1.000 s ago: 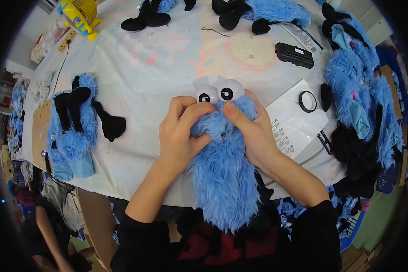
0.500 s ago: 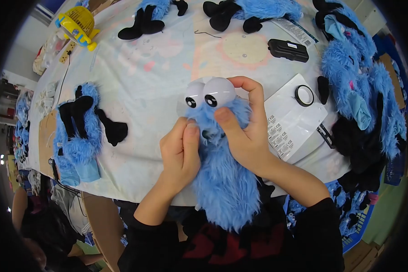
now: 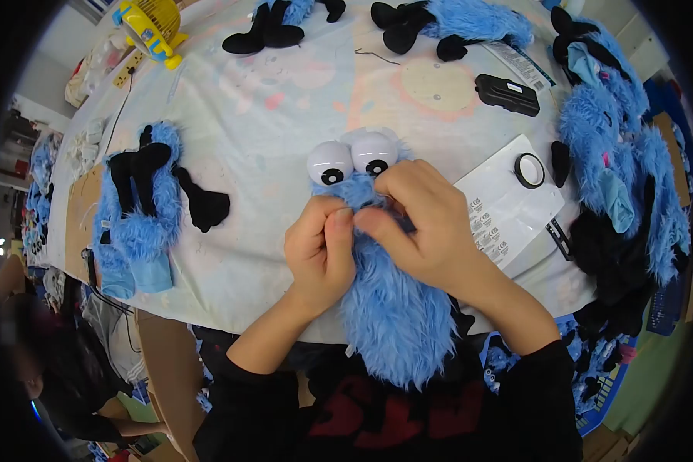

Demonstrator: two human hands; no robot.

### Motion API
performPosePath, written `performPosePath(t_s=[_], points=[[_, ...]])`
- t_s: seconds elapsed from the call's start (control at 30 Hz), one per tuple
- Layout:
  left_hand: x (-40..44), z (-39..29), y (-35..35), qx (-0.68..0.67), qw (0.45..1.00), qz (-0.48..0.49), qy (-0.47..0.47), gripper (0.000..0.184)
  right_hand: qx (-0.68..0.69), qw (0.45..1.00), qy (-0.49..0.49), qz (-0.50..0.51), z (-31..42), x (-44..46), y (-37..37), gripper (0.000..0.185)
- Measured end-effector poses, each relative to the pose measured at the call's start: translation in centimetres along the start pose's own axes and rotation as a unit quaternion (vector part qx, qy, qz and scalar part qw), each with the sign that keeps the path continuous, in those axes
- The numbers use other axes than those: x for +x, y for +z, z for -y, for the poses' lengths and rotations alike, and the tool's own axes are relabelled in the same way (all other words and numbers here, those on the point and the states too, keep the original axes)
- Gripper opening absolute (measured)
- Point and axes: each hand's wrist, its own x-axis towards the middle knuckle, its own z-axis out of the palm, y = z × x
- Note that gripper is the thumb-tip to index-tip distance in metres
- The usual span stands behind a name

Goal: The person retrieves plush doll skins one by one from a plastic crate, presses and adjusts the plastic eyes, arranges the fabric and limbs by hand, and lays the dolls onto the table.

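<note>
A blue furry plush toy [image 3: 396, 316] with two bulging white plastic eyes lies near the table's front edge, its lower end toward my body. Just below the eyes, my left hand [image 3: 322, 242] pinches the fur at the toy's face, thumb pressed against curled fingers. From the other side my right hand [image 3: 431, 223] grips the same spot, thumb and bent fingers closed on the fur. Both sets of fingertips nearly meet there and hide what lies between them.
Another blue plush with black limbs [image 3: 142, 208] lies left. A white sheet [image 3: 500, 204] bears a black tape roll [image 3: 529, 170]; a black case [image 3: 507, 95] sits beyond. More plush toys [image 3: 608, 131] pile up right. A yellow fan [image 3: 148, 31] stands back left. Another person [image 3: 61, 362] is lower left.
My right hand has moved from the eyes down to the face, its fingers now curled in. The plush's eyes have come apart and face more upward. The whole view has shifted slightly.
</note>
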Motion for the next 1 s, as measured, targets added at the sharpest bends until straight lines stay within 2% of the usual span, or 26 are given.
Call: performPosePath(t_s=[0.1, 0.13, 0.27, 0.3, 0.43, 0.63, 0.77, 0.93, 1.0], points=[[-0.2, -0.4, 0.0, -0.029, 0.999, -0.004, -0.038, 0.014, 0.166, 0.983, 0.080, 0.012, -0.5, 0.0, 0.1, 0.007], [0.0, -0.5, 0.1, -0.029, 0.999, -0.005, -0.036, 0.014, 0.166, 0.983, 0.078, 0.013, -0.5, 0.1, -0.1, 0.007], [0.5, -0.9, 0.3, -0.097, 0.989, -0.032, -0.109, 0.006, 0.261, 0.940, 0.216, 0.048, 0.1, -0.2, -0.7, 0.003], [0.6, -0.8, 0.4, -0.096, 0.989, -0.032, -0.109, 0.006, 0.263, 0.939, 0.216, 0.048, 0.1, -0.2, -0.6, 0.003], [0.7, 0.1, 0.4, -0.110, 0.984, 0.046, -0.134, 0.007, 0.149, 0.985, 0.079, -0.023, -0.1, -0.5, 0.4, 0.004], [0.6, -0.4, 0.3, -0.058, 0.983, 0.083, -0.153, 0.014, 0.232, 0.958, 0.168, 0.019, 0.1, -0.3, -0.4, 0.003], [0.1, 0.9, 0.1, 0.045, 0.995, 0.085, -0.028, 0.018, 0.136, 0.978, 0.157, 0.017, 0.7, -0.2, -0.4, 0.005], [0.2, 0.7, 0.2, 0.082, 0.993, 0.089, 0.012, 0.021, 0.137, 0.981, 0.141, 0.005, 0.2, -0.3, -0.4, 0.008], [0.3, 0.7, 0.3, 0.097, 0.990, 0.094, 0.034, 0.022, 0.129, 0.977, 0.167, 0.012, 0.1, -0.5, -0.7, 0.009]])
